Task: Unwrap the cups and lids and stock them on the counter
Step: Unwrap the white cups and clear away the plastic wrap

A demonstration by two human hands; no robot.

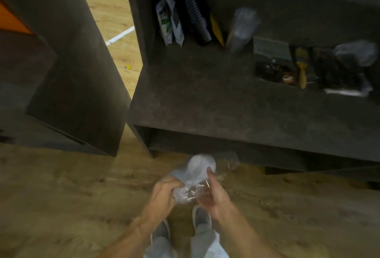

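A stack of cups or lids in clear plastic wrap (pixel 197 172) is held low in front of me, below the counter's front edge. Its rounded white end points up and away from me. My left hand (pixel 164 193) grips the crumpled wrap at the near end. My right hand (pixel 211 194) holds the wrap on the other side, thumb pressed against the white end. The picture is blurred, so I cannot tell cups from lids. On the dark counter (pixel 205 97) stand a stack of black lids or cups (pixel 196 16) and a wrapped clear stack (pixel 241 29).
Paper bags (pixel 169 21) lean at the counter's back left. A compartment tray (pixel 308 68) with a yellow brush (pixel 301 68) and small items sits at the right. A dark cabinet (pixel 67 62) stands to the left, with a gap of wooden floor (pixel 115 31) between.
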